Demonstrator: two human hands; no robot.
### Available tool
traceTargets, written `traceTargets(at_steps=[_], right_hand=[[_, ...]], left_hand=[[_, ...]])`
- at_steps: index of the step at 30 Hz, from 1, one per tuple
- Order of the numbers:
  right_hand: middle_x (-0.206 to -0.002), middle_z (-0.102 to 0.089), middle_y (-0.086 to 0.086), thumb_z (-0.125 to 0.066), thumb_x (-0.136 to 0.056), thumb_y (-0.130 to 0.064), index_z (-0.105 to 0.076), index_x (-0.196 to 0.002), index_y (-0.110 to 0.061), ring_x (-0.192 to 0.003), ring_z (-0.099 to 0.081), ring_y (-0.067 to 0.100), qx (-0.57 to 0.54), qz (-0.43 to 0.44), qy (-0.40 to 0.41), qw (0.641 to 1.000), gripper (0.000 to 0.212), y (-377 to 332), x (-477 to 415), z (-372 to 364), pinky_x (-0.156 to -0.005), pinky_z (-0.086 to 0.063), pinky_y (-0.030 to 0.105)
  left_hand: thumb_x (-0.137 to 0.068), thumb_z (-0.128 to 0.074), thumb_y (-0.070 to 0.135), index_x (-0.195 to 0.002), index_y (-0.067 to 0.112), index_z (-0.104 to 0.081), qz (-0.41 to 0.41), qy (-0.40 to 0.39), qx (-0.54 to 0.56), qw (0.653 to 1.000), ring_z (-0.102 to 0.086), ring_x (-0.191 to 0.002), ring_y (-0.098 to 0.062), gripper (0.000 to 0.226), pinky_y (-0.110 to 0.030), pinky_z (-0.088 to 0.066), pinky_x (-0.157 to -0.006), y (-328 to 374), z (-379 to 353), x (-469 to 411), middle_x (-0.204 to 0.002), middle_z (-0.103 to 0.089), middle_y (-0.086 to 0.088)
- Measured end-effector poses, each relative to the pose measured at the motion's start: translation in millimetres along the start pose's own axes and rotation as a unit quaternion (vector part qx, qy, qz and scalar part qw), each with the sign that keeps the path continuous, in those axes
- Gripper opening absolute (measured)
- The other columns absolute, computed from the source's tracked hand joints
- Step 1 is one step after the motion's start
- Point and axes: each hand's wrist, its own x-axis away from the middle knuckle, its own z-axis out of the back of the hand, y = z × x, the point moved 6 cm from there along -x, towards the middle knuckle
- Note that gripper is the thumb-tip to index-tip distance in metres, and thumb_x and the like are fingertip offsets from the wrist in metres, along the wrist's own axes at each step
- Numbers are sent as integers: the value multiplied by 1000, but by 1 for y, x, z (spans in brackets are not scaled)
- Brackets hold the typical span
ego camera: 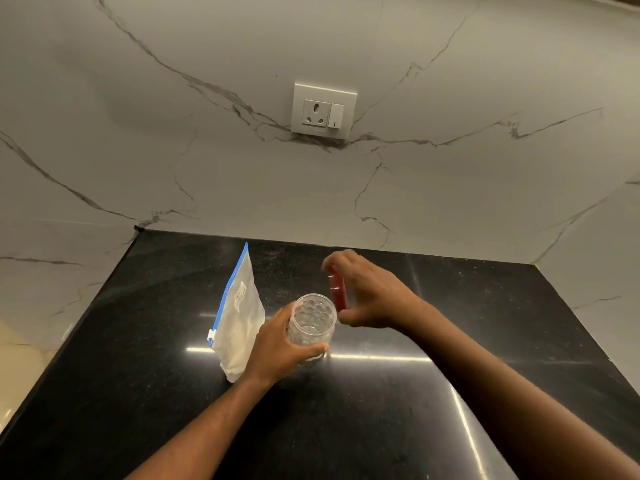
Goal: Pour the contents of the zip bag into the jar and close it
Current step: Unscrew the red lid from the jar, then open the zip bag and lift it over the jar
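A clear jar (pixel 312 320) w/ a dimpled wall is stood upright on the black countertop (pixel 398 410), approx. centre of the scene, mouth uncovered; nothing can be made out inside. The jar is gripped by the left hand (pixel 280 344), fingers wrapped round its left and near side, thumb tip seen at the near right of the wall. The red lid (pixel 337 292) is held off the jar, just to the right of and slightly beyond the rim, turned on edge; it is clasped by the right hand (pixel 367 292), fingers curled over the far edge and thumb under the near edge. The lid and fingertips are blurred, so finer detail can't be told. The zip bag (pixel 240 318) is stood upright just left of the jar, touching or nearly touching the left hand; it is filled w/ white contents, has a blue zip strip along its left edge w/ a white slider near the lower end, and a small white label w/ illegible writing. On the far marble wall (pixel 173 133) a white socket w/ switch (pixel 323 110) is mounted, well apart from the jar.
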Motion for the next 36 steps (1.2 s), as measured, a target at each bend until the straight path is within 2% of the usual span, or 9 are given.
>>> traceTargets(at_steps=[3,7,11,15,20,25,28,31,36], right_hand=[[-120,-55,-3,-87,-71,-37,-44,-118,-29,-103,-61,19,-165,-161,124,965,64,46,40,-26,-75,-58,26],[-104,-59,-2,-90,-70,-44,-53,-84,-24,-91,-58,12,-204,-318,216,901,45,84,96,-94,-67,-43,14],[-113,-57,-7,-86,-70,-56,-53,-71,-27,-109,-56,15,-169,-383,164,893,44,94,122,-136,-71,-39,16],[-129,-57,-3,-75,-75,-68,-56,-77,-27,-120,-51,18,-74,-390,96,913,45,89,125,-147,-89,-50,31],[-138,-56,-3,-72,-79,-67,-65,-88,-29,-128,-47,16,-74,-388,75,915,40,86,126,-148,-100,-46,32],[-139,-57,0,-76,-82,-53,-67,-105,-26,-129,-47,21,-69,-337,189,920,36,63,124,-122,-99,-45,39],[-130,-61,-1,-80,-83,-36,-68,-99,-25,-123,-50,15,-125,-251,273,920,23,28,108,-96,-96,-49,41],[-117,-65,-8,-77,-88,-26,-69,-98,-24,-113,-55,5,-199,-112,294,928,13,-21,78,-65,-90,-51,29],[-117,-71,0,-73,-94,-16,-73,-112,-17,-109,-64,13,-191,101,193,957,18,-107,22,-28,-89,-58,32]], left_hand=[[-55,-91,72,-128,61,-49,-12,23,6,1000,-64,-117,4,85,-24,-55,-100,-2,-1,1,-127,-66,26],[-53,-87,78,-126,68,-45,-18,46,9,999,-63,-116,7,85,-23,-55,-99,0,-1,3,-125,-66,29],[-54,-84,81,-135,58,-46,-13,43,16,999,-63,-120,0,93,-31,-57,-103,1,-5,-1,-129,-64,26],[-53,-82,83,-143,41,-49,1,36,30,999,-63,-123,-5,105,-39,-56,-106,3,-8,-3,-134,-66,17],[-56,-89,72,-156,30,-39,29,25,26,999,-57,-136,-14,119,-46,-50,-114,9,-10,0,-149,-59,6],[-67,-87,65,-168,28,-10,78,45,-6,996,-24,-159,-23,132,-47,-28,-127,12,-1,32,-175,-21,-2],[-81,-86,47,-163,32,-28,59,62,17,996,-40,-150,-16,101,-40,-39,-121,29,20,61,-167,-35,3],[-84,-83,41,-132,48,-57,4,103,32,994,-63,-116,7,55,-7,-52,-91,57,56,88,-130,-64,27],[-85,-77,42,-98,44,-71,-24,227,36,973,-73,-87,-2,15,-11,-57,-68,76,120,121,-98,-74,23]])
